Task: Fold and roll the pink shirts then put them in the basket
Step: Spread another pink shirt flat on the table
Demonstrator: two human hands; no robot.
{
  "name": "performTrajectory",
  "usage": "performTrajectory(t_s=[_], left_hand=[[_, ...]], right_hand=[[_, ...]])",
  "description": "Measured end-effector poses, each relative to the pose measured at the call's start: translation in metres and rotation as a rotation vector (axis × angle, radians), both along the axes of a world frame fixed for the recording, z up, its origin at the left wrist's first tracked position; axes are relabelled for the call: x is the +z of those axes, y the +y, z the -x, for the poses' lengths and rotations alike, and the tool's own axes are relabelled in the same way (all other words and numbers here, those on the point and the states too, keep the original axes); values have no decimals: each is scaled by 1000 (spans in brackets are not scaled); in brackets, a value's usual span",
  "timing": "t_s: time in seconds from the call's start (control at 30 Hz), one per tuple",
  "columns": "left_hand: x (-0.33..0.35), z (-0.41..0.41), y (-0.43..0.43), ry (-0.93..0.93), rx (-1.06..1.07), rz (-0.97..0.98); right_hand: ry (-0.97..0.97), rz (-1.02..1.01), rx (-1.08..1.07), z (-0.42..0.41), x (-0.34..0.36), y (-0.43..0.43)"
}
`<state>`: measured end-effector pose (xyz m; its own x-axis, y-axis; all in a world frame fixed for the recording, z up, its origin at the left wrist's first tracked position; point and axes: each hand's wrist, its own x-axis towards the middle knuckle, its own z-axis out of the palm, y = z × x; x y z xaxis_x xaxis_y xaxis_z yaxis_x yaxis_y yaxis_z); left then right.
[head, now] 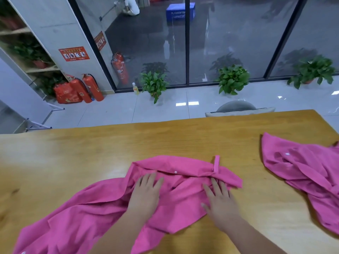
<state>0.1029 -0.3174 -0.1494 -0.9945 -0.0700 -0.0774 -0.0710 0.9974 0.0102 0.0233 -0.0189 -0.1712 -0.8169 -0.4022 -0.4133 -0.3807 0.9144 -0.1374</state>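
Pressing flat, left hand (146, 193), right hand (220, 198), fingers straight, pink shirt (102, 208) beneath

You stand in an office-like space: glass partition walls (225, 43), fire extinguishers (92, 88) below a safety poster (74, 53), potted plants (233, 79) on glossy floor tiles (161, 109) beyond your wooden surface (165, 136).

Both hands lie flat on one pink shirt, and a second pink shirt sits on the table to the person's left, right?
Not quite. The head view shows the second pink shirt on the table to the person's right. The left hand and right hand do lie flat on the first shirt.
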Motion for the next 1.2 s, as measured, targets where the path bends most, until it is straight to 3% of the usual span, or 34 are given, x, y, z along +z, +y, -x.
performTrajectory(t_s=[0.07,0.3,0.47,0.63,0.8,1.03,1.2], left_hand=[[-14,-16,4,-140,58,-21],[4,-8,17,-125,34,84],[3,-3,19,-45,14,63],[-3,2,8,-90,24,0],[10,22,-6,-112,53,-29],[75,124,-43,195,130,65],[70,162,-49,124,139,169]], right_hand=[[20,38,40,12,0,14],[54,138,106,75,15,30],[432,290,-46,86,22,31],[278,184,10,104,7,48],[364,217,40,118,15,50],[510,282,-89,196,78,5],[422,155,-126,185,83,-57]])
